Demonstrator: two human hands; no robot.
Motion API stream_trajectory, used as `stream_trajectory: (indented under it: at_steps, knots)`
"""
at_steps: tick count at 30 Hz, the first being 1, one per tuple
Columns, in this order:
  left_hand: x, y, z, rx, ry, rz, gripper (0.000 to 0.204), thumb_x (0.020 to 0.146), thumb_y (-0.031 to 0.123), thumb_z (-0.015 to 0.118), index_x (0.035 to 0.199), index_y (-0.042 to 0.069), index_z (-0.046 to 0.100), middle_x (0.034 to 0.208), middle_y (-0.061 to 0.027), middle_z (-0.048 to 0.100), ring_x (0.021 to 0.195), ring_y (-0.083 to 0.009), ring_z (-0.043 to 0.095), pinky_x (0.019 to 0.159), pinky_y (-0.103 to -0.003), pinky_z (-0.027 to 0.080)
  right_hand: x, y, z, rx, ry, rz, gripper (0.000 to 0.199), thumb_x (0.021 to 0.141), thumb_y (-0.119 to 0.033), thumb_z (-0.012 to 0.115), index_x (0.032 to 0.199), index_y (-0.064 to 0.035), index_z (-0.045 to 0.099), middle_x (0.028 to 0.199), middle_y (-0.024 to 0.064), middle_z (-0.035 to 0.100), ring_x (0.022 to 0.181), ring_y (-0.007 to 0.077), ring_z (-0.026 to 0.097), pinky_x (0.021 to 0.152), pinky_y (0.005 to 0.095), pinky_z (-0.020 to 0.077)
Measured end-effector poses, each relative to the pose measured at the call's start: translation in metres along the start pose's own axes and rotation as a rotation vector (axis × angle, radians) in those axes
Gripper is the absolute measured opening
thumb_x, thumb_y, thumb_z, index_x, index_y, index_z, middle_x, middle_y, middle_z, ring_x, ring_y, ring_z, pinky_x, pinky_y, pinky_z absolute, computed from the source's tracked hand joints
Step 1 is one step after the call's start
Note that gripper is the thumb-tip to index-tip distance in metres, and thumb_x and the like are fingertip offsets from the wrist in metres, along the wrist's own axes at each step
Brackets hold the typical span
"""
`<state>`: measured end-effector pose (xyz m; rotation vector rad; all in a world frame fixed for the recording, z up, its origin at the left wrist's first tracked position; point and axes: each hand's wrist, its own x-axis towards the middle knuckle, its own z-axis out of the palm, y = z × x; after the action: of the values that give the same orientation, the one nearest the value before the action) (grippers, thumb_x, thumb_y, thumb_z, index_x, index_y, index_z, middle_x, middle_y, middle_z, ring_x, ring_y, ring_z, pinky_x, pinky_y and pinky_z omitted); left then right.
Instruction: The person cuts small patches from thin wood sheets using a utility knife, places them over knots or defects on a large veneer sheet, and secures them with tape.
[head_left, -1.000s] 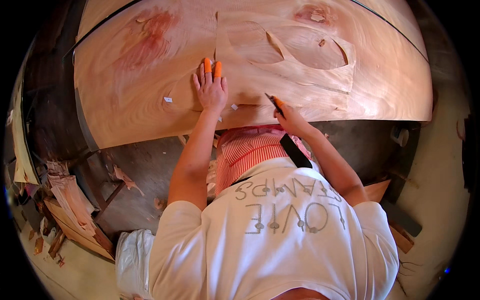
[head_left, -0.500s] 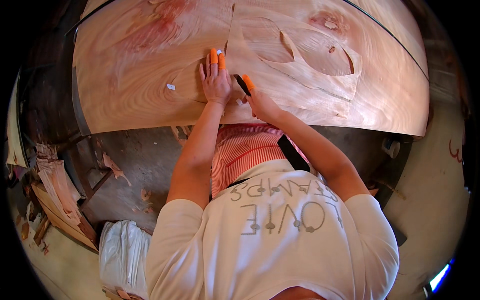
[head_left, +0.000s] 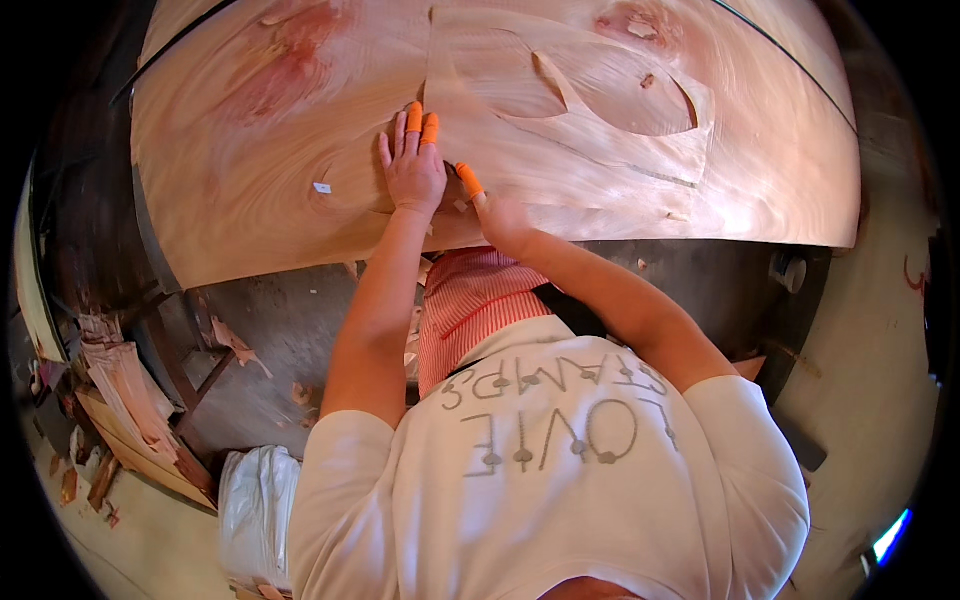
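A large sheet of pale wood veneer (head_left: 270, 215) with swirling grain lies before me. My left hand (head_left: 415, 182) rests flat on it with fingers stretched forward; two fingertips wear orange finger covers. Just to the right, my right hand (head_left: 507, 222) is closed around a dark flat-bladed knife (head_left: 450, 167), its orange-covered forefinger pointing along it. Most of the knife is hidden by the hand, and its dark tip shows close to my left hand. Beyond both hands, a thinner veneer piece (head_left: 480, 85) with long curved openings lies on the sheet.
A small white scrap (head_left: 321, 188) sits on the veneer left of my hands. Reddish stains mark the sheet's far side. Dark cords cross its far corners. Below left are torn veneer strips (head_left: 125, 375) and a white plastic-wrapped bundle (head_left: 258, 510).
The view has shifted a little, moving the scene leftward. My right hand has come slightly closer to the left hand and nearer to me, and less of the knife shows.
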<state>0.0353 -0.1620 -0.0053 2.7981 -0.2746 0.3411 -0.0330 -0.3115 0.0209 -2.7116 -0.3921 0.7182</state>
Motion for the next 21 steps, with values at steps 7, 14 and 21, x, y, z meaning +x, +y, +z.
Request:
stream_trajectory:
  at_steps: [7, 14, 21]
  knots:
    - [0.004, 0.004, -0.004, -0.04, 0.023, 0.021, 0.044, 0.079, 0.038, 0.057, 0.114, 0.01, 0.056, 0.137, -0.0093, 0.04, 0.129, -0.0273, 0.032, 0.104, -0.05, 0.019, -0.027, 0.032, -0.013, -0.02, -0.151, -0.067, 0.027, 0.081, -0.008, 0.047, 0.107, -0.0029, 0.051, 0.083, 0.0182, 0.06, 0.073, 0.0335, 0.062, 0.06, 0.0436, 0.0495]
    - [0.006, 0.006, -0.006, 0.0, 0.007, 0.027, 0.053, 0.079, 0.042, 0.057, 0.121, 0.011, 0.052, 0.136, -0.0092, 0.04, 0.128, -0.0277, 0.033, 0.104, -0.049, 0.019, -0.031, 0.058, -0.06, -0.201, -0.402, -0.087, 0.036, 0.082, -0.009, 0.048, 0.119, -0.0097, 0.051, 0.083, 0.0148, 0.062, 0.075, 0.0298, 0.064, 0.058, 0.0402, 0.0508]
    - [0.006, 0.004, -0.003, -0.018, 0.006, 0.028, 0.053, 0.077, 0.041, 0.059, 0.12, 0.01, 0.053, 0.136, -0.0096, 0.041, 0.127, -0.0283, 0.034, 0.103, -0.05, 0.019, -0.001, 0.125, -0.109, -0.453, -0.447, -0.422, 0.069, 0.081, -0.007, 0.048, 0.138, -0.0384, 0.024, 0.073, 0.0119, 0.062, 0.065, 0.0284, 0.064, 0.056, 0.0389, 0.052]
